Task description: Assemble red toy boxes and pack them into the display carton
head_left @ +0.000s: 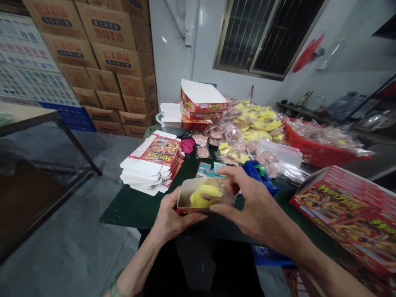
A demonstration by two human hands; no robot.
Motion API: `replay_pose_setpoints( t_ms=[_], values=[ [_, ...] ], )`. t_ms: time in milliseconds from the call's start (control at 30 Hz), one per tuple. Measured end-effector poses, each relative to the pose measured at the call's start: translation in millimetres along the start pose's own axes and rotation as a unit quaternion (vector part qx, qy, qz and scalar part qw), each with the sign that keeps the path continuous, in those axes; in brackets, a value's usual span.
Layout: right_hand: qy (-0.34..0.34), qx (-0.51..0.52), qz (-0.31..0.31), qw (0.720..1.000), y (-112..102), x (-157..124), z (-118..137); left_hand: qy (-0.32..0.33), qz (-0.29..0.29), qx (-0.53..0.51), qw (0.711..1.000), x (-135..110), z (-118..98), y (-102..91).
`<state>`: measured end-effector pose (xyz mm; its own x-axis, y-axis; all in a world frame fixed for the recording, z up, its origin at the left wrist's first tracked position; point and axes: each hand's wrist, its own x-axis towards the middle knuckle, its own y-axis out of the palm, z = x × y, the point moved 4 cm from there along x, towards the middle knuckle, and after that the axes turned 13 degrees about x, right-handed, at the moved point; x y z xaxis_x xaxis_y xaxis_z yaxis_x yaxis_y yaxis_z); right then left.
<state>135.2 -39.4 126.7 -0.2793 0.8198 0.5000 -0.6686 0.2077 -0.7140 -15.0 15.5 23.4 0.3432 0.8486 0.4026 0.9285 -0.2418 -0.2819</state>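
My left hand (172,214) is wrapped round a small red and white printed carton (184,198), its open end facing up and toward me. In my right hand (247,202) is a clear plastic bag with a yellow piece (206,194) inside. The bag sits partly in the carton's opening, with my thumb and fingers closed on its right end. Just beyond the carton lie several small teal cards (204,169). A blue tape dispenser (261,175) stands past my right hand.
Flattened cartons (151,165) are stacked at the left of the green table (133,210). Bagged yellow and pink pieces (253,119) pile up at the back, near a red basket (324,148). Filled-out red cartons (349,210) stand in rows at right.
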Motion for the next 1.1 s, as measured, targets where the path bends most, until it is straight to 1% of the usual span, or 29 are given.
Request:
replay_pose_setpoints(
  t_ms=[67,100,200,300,400,500,567,667,733,767,800,833,900,933,967,1033,1067,1100],
  values=[
    [-0.031,-0.027,0.006,0.999,-1,-5,5,0.023,0.001,0.022,0.999,-2,-4,1.1],
    [-0.054,-0.039,-0.001,0.998,-2,-7,8,0.039,-0.002,0.04,0.998,-3,-6,1.5],
    [-0.112,-0.077,-0.055,0.989,-5,-18,15,0.096,-0.021,0.104,0.99,-8,-11,2.2],
    [-0.135,-0.094,-0.099,0.981,-5,-31,19,0.138,-0.044,0.157,0.977,-14,-14,2.6],
    [-0.152,-0.086,-0.102,0.979,-1,-39,22,0.166,-0.052,0.181,0.968,-17,-17,3.1],
    [-0.13,-0.061,-0.077,0.987,2,-38,24,0.168,-0.037,0.203,0.964,-17,-17,4.4],
    [-0.114,-0.035,-0.039,0.992,3,-34,25,0.171,-0.025,0.219,0.96,-16,-18,5.5],
    [-0.096,-0.01,0.036,0.995,4,-30,27,0.177,-0.026,0.219,0.959,-16,-19,4.9],
    [-0.057,0.0,0.079,0.995,5,-31,25,0.156,-0.031,0.21,0.965,-17,-18,3.5],
    [-0.038,0.001,0.077,0.996,4,-32,24,0.143,-0.034,0.206,0.967,-17,-17,2.6],
    [-0.028,-0.002,0.053,0.998,1,-33,22,0.132,-0.037,0.205,0.969,-17,-16,1.9],
    [-0.027,-0.008,0.011,1.0,-2,-34,22,0.125,-0.039,0.206,0.97,-17,-16,1.5],
    [-0.063,-0.016,-0.078,0.995,-8,-38,24,0.129,-0.038,0.208,0.969,-17,-16,1.8],
    [-0.094,-0.017,-0.092,0.991,-7,-40,26,0.136,-0.03,0.206,0.969,-16,-16,2.7],
    [-0.128,-0.018,-0.079,0.988,-4,-41,28,0.141,-0.02,0.202,0.969,-15,-16,3.7],
    [-0.172,-0.03,-0.008,0.985,6,-41,31,0.151,0.0,0.186,0.971,-14,-16,5.6],
    [-0.171,-0.04,0.032,0.984,13,-41,30,0.157,0.009,0.179,0.971,-13,-17,6.4],
    [-0.154,-0.048,0.067,0.985,19,-40,28,0.161,0.017,0.174,0.971,-12,-17,7.1]
  ],
)
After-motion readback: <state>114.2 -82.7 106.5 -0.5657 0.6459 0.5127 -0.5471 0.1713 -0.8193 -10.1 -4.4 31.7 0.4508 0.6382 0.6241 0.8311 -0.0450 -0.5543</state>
